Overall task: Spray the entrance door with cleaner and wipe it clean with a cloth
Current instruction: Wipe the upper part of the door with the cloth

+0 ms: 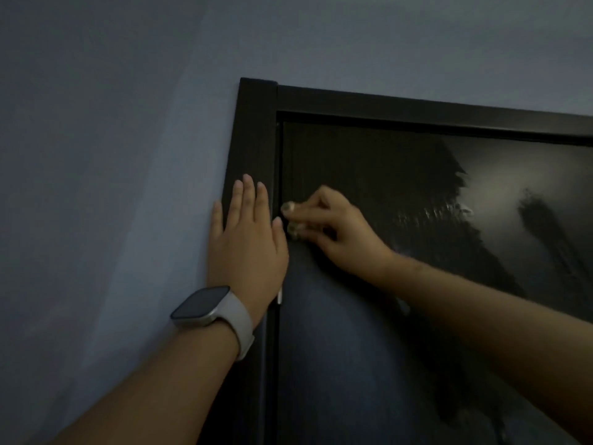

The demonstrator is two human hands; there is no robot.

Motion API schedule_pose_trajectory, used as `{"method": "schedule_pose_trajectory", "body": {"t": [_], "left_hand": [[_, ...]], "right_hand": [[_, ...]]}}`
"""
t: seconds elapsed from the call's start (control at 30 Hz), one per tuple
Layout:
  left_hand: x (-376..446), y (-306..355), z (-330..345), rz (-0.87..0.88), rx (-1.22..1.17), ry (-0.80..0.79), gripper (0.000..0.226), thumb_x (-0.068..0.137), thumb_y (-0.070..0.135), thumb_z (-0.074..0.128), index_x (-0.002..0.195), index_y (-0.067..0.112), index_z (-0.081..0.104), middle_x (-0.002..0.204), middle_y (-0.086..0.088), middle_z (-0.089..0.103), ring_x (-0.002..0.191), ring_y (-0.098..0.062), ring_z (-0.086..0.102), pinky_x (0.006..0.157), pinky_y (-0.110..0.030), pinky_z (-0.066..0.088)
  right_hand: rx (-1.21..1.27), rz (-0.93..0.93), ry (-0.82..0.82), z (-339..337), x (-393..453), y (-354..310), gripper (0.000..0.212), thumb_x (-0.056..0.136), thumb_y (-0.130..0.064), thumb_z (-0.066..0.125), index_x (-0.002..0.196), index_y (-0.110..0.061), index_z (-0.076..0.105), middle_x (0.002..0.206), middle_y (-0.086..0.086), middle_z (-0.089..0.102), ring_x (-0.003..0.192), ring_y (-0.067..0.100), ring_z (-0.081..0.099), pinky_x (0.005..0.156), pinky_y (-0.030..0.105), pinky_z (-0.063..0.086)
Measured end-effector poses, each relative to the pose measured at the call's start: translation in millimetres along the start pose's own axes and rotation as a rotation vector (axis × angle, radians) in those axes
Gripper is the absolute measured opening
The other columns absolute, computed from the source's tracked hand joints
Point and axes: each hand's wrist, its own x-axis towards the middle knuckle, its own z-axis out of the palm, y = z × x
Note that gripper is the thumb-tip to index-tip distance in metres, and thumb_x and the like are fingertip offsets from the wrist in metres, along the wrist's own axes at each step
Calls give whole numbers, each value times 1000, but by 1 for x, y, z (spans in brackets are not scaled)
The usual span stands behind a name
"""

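The dark entrance door [369,162] fills the right half of the view, set in a black frame [256,130]. My left hand [247,239] lies flat with straight fingers on the frame's left post, partly on the wall. My right hand [333,232] is at the door's left edge, just right of the left hand, with its fingers curled. It seems to grip a dark bluish cloth [327,316] that hangs down against the door below the hand; the dim light makes its outline hard to tell. No spray bottle is in view.
A pale blue-grey wall [112,155] runs left of and above the frame. Smeared wet streaks and a bright glare [487,187] show on the door's upper right. A small light metal piece [279,297] sits at the door edge. A watch [211,311] is on my left wrist.
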Motion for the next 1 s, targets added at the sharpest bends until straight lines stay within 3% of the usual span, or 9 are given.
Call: {"method": "schedule_pose_trajectory", "body": {"t": [0.17,0.4,0.5,0.67,0.8,0.93,1.0], "left_hand": [[-12,-1,-3,9,35,-12,67,97,46,13,154,12,12,163,-7,5,150,-19,2,122,-42,3],[-13,-2,-7,19,43,-14,67,97,46,16,154,12,13,163,-8,6,150,-19,3,121,-41,3],[-13,-3,-6,13,41,-36,63,102,43,22,155,12,9,163,-8,2,150,-19,-1,122,-41,1],[-21,1,-6,7,55,-38,64,101,43,24,155,11,11,163,-8,3,150,-20,0,122,-43,1],[-46,5,-9,7,56,-32,63,100,40,30,154,11,14,162,-10,8,150,-23,5,121,-44,4],[-59,6,-7,23,70,-37,64,99,40,32,153,10,16,162,-11,10,150,-25,7,121,-47,7],[-60,5,-7,25,57,-26,63,99,39,32,153,10,18,161,-12,13,149,-25,10,121,-47,8]], "right_hand": [[24,2,-23,-5,-25,-5,33,89,-11,65,120,-21,68,106,-4,53,100,18,54,90,39,49],[41,291,164,-20,51,22,32,91,-10,63,122,-19,66,106,-7,48,107,10,51,104,34,44],[43,228,140,-13,16,7,33,89,-11,65,121,-19,66,103,-5,50,102,13,53,98,34,47],[61,58,5,1,-99,-37,34,92,-23,56,125,-25,64,105,-6,51,97,14,51,86,23,43],[93,12,-102,-2,-141,-48,33,92,-23,55,122,-23,67,111,-2,56,103,15,54,89,29,46],[45,92,71,-17,-92,-13,28,90,-18,60,116,-16,70,98,0,56,94,24,58,88,35,48],[35,196,172,-32,-62,12,31,88,-10,66,118,-15,68,99,-3,53,97,18,58,94,33,49]]}}
